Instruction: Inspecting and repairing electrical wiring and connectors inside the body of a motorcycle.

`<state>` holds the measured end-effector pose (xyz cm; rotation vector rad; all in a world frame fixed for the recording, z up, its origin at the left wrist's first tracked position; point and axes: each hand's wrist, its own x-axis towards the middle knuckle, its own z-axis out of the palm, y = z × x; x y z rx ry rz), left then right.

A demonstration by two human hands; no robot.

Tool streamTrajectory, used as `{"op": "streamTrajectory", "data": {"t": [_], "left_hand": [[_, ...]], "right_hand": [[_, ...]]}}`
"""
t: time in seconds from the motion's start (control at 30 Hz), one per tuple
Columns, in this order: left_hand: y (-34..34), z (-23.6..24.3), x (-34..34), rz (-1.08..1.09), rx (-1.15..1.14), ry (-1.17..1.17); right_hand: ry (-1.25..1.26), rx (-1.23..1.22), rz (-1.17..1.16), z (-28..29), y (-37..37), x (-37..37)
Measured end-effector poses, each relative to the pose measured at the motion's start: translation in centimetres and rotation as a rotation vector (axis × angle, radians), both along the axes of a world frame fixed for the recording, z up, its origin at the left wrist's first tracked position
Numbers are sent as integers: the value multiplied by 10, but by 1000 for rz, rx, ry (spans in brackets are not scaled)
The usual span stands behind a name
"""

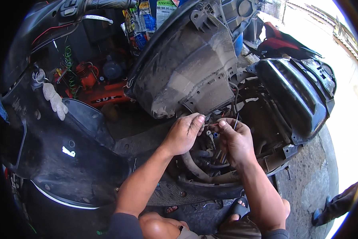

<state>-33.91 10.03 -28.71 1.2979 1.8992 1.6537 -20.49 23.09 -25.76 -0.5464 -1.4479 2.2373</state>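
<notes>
My left hand (183, 133) and my right hand (234, 139) meet in the open front of a scooter, under its dusty grey inner panel (191, 67). Both pinch thin wires (211, 125) between thumb and fingertips, the fingertips almost touching each other. A small connector (209, 134) hangs just below the wires. Under my hands run black hoses (205, 155) and more cabling. What the wire ends join to is hidden by my fingers.
A black body panel (67, 155) lies at the left, and a black front cover (296, 93) stands at the right. A red compressor (103, 89) and a white glove (54, 101) are behind. Another person's foot (326, 209) is at the lower right, on concrete.
</notes>
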Motion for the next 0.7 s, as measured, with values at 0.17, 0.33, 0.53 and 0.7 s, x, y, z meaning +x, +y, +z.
{"op": "streamTrajectory", "data": {"t": [0.17,0.33,0.53,0.7], "left_hand": [[0,-1,-1,20,15,17],[-4,2,1,20,-20,81],[0,2,6,77,-17,172],[-4,2,5,120,0,243]], "right_hand": [[-8,5,-7,1,0,1],[-67,526,-37,24,-8,25],[-215,587,409,32,-32,123],[-597,825,862,-32,-51,157]]}}
